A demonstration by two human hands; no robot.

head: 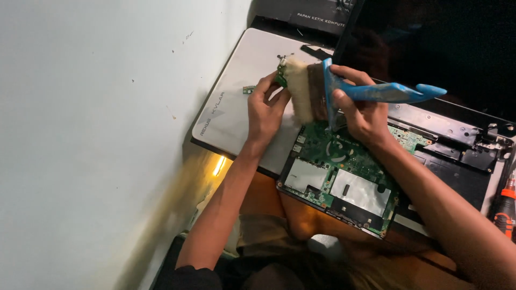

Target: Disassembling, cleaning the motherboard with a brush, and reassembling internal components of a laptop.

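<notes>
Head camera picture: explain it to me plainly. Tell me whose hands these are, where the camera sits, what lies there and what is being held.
There is no machine here: a person works with two bare hands, and the one camera sits on their head, looking down.

The left hand pinches a small green circuit board between its fingertips. The right hand grips a blue-handled brush, whose pale bristles lie against that small board.

Under the hands lies an opened laptop with its green mainboard exposed and its dark screen standing behind. To the left is a grey flat panel with a tiny green part on it. An orange-and-black screwdriver shows at the right edge. A pale wall fills the left side.
</notes>
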